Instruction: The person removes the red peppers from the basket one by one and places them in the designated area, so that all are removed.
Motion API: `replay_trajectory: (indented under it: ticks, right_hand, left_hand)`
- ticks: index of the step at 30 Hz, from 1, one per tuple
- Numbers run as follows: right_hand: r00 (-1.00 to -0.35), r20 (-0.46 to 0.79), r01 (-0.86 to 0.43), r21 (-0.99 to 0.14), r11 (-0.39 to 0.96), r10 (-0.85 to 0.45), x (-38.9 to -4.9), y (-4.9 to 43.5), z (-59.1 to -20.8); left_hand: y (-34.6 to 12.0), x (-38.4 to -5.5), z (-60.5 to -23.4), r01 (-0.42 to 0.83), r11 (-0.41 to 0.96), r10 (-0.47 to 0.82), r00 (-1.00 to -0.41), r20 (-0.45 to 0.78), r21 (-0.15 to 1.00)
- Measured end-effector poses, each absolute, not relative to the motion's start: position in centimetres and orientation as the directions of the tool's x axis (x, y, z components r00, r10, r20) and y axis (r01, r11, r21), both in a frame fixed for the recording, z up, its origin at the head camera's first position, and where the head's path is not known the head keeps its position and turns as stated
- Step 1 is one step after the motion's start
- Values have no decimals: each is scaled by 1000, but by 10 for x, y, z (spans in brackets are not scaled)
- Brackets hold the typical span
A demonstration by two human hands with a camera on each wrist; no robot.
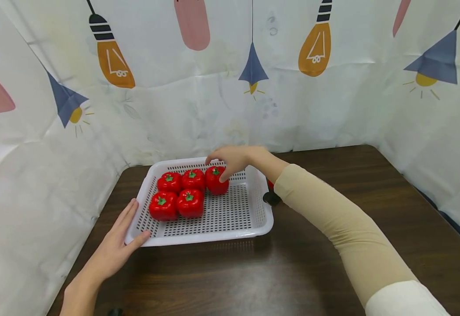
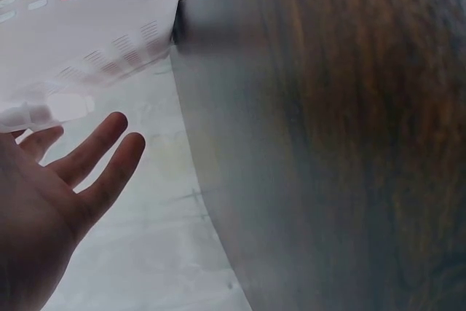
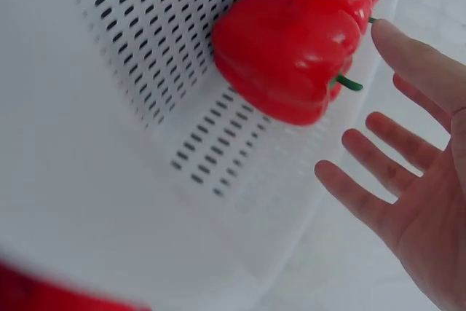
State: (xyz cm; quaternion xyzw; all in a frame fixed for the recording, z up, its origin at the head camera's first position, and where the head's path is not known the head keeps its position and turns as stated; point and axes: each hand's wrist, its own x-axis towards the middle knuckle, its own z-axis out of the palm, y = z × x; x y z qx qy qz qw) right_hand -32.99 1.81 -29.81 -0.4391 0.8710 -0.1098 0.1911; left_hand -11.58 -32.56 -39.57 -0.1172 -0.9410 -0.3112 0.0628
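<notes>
A white perforated plastic basket (image 1: 202, 238) holds several red bell peppers with green stems, grouped in its left and middle part. My right hand (image 1: 233, 159) hovers over the rearmost right bell pepper (image 1: 216, 183). In the right wrist view its fingers (image 3: 380, 152) are spread and relaxed, with a gap between them and the pepper (image 3: 280, 56). My left hand (image 1: 113, 248) rests at the basket's left front corner, thumb by the front rim and straight fingers along the left side. Seen from the left wrist, its fingers (image 2: 109, 172) are extended beside the basket wall (image 2: 95, 27).
The basket stands on a dark wood table (image 1: 222, 276). Just right of it, a red object (image 1: 270, 184) is partly hidden behind my right forearm, with a black piece (image 1: 271, 198) by the sleeve. A white printed curtain (image 1: 198, 105) hangs behind and at both sides.
</notes>
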Motion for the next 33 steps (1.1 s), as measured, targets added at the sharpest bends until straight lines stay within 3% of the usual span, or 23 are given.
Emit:
replay_trajectory:
  ticks: [25, 33]
  right_hand:
    - [-608, -346, -661, -277, 697, -714, -328, -3, -315]
    - [-617, -369, -625, -308, 718, -695, -327, -3, -320]
  left_hand:
    - [-325, -116, -396, 256, 780, 179, -966, 189, 571]
    - [-325, -115, -396, 253, 787, 174, -966, 192, 562]
